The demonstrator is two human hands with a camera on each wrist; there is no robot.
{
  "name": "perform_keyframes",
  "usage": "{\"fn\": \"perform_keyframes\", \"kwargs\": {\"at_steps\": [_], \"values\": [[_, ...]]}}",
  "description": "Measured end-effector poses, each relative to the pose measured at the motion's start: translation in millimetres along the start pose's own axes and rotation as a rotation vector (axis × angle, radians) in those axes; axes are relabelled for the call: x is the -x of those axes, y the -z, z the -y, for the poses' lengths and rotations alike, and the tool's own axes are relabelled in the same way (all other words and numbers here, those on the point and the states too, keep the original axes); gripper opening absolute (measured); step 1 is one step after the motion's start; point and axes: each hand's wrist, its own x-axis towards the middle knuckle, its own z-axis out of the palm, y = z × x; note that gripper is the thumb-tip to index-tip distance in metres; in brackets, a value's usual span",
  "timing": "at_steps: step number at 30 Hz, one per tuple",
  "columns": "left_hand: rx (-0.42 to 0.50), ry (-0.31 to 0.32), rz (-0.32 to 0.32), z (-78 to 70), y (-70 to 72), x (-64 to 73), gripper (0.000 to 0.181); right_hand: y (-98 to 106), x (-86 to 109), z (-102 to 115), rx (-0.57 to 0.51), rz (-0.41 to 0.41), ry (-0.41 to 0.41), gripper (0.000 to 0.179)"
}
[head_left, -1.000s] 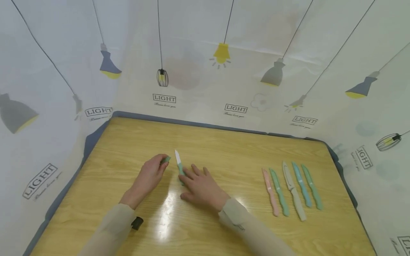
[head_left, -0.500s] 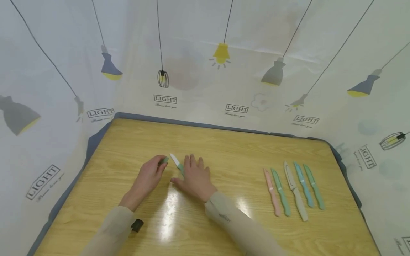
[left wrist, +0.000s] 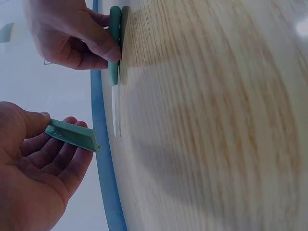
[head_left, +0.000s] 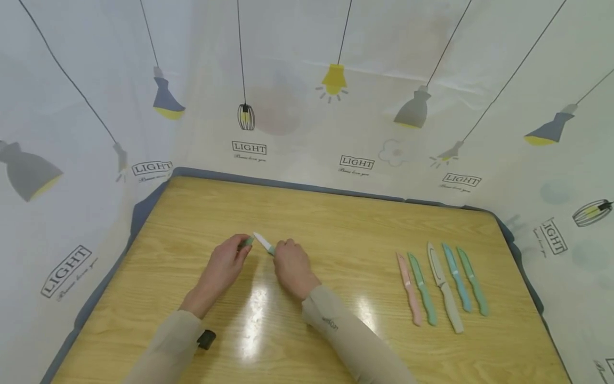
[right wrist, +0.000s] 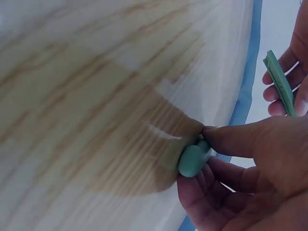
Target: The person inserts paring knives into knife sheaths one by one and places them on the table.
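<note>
My left hand point(head_left: 226, 262) pinches a green knife sheath point(left wrist: 72, 134) between thumb and fingers, its open channel showing in the left wrist view. To its right, my right hand point(head_left: 293, 268) grips the green handle of a paring knife point(left wrist: 114, 24) with thumb and curled fingers. The knife lies low along the tabletop, its white blade point(head_left: 261, 241) bare and angled toward the far left. In the head view the blade tip is right beside the sheath's end. The right wrist view shows the rounded butt of the handle point(right wrist: 191, 161) between thumb and fingers.
At the right of the wooden table point(head_left: 345, 224) lies a row of sheathed knives: pink point(head_left: 411, 298), green point(head_left: 425, 300), cream point(head_left: 450, 308), blue point(head_left: 460, 288) and another green knife point(head_left: 476, 288). A small black object point(head_left: 206, 340) shows by the left sleeve. A lamp-printed sheet point(head_left: 297, 133) surrounds the table.
My right hand went from spread flat over the knife to curled round its handle. The knife has turned, its tip swinging left toward the sheath. The left hand has stayed almost still.
</note>
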Motion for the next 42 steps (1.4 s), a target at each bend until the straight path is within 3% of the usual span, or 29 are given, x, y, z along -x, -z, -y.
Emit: {"fn": "perform_keyframes", "kwargs": {"at_steps": [5, 11, 16, 20, 25, 31, 42], "values": [[0.002, -0.012, 0.004, -1.8, -3.4, -1.5, 0.027, 2.7, 0.6, -6.2, -0.051, 0.029, -0.021, 0.024], [0.051, -0.004, 0.017, -7.1, -6.6, -4.7, 0.028, 8.6, 9.3, -20.6, -0.332, 0.081, -0.106, 0.021], [0.110, 0.009, 0.021, -14.5, -14.0, -9.0, 0.028, 13.3, 26.2, -44.1, -0.493, 0.060, -0.155, 0.022], [0.214, 0.048, 0.021, -20.9, -21.1, -12.1, 0.029, 20.3, 42.7, -63.5, -0.542, 0.040, -0.151, 0.023], [0.365, 0.149, 0.034, -30.2, -30.7, -16.4, 0.031, 28.3, 63.3, -84.6, -0.591, 0.025, -0.137, 0.020], [0.484, 0.230, 0.047, -37.2, -41.8, -21.3, 0.029, 31.6, 82.8, -102.0, -0.627, -0.037, -0.116, 0.022], [0.546, 0.290, 0.056, -44.3, -58.4, -23.3, 0.029, 29.0, 107.9, -115.9, -0.721, -0.058, -0.079, 0.028]]}}
